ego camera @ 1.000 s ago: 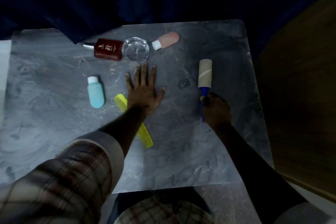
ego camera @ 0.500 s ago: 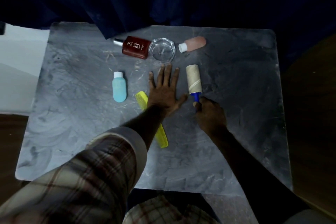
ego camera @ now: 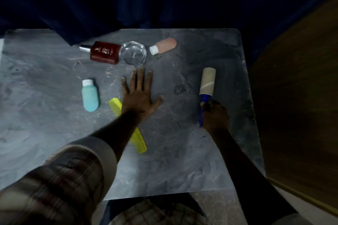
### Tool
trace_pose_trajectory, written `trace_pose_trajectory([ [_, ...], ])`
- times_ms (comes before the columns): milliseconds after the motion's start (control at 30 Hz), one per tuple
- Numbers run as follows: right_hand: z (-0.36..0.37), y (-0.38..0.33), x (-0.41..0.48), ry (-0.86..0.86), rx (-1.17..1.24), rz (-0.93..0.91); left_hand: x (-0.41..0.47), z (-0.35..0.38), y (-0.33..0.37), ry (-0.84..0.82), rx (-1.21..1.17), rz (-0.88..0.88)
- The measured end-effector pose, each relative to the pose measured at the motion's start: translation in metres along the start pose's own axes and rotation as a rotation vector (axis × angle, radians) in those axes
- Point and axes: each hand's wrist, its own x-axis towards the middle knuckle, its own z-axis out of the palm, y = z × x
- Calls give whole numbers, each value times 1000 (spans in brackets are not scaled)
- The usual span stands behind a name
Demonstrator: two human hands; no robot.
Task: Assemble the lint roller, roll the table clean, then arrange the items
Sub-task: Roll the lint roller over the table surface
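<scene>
Sleeves of plaid cloth point(ego camera: 60, 179) fill the near left corner, rolled back with a pale cuff. From it the forearm crosses a yellow comb point(ego camera: 139, 141) that lies slanted on the grey table point(ego camera: 173, 170). Farther on, the left hand point(ego camera: 140, 95) lies flat, palm down, fingers spread apart, with nothing in it. To the right, the right hand point(ego camera: 214, 114) is wrapped around the blue handle of the lint roller point(ego camera: 207, 83); its tan roll, marked by a slanting seam, points away and rests on the table right of centre. At left lies a teal bottle point(ego camera: 90, 97) with a white cap. Along the far side lie a dark red bottle point(ego camera: 105, 52), a clear glass dish point(ego camera: 133, 55) just beyond the left fingertips, and a pink bottle point(ego camera: 164, 45).
</scene>
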Motion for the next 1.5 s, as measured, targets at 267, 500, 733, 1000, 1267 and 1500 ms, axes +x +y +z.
trace_pose_trajectory([
  [267, -29, 55, -2, 17, 193, 269, -1, -1, -2, 22, -1, -7],
  [500, -44, 85, -3, 6, 191, 364, -1, -2, -2, 22, 13, -16],
  [733, -42, 71, -1, -31, 150, 301, -2, 1, -6, 50, 7, -17],
  [1000, -19, 11, -2, 39, 106, 22, -2, -2, -4, 17, -22, -17],
  [1267, 18, -45, -10, -53, -149, -222, -2, -6, -4, -9, -34, -9],
  [1500, 29, -66, -15, -116, -133, -316, -2, -8, -4, -16, -35, -2],
])
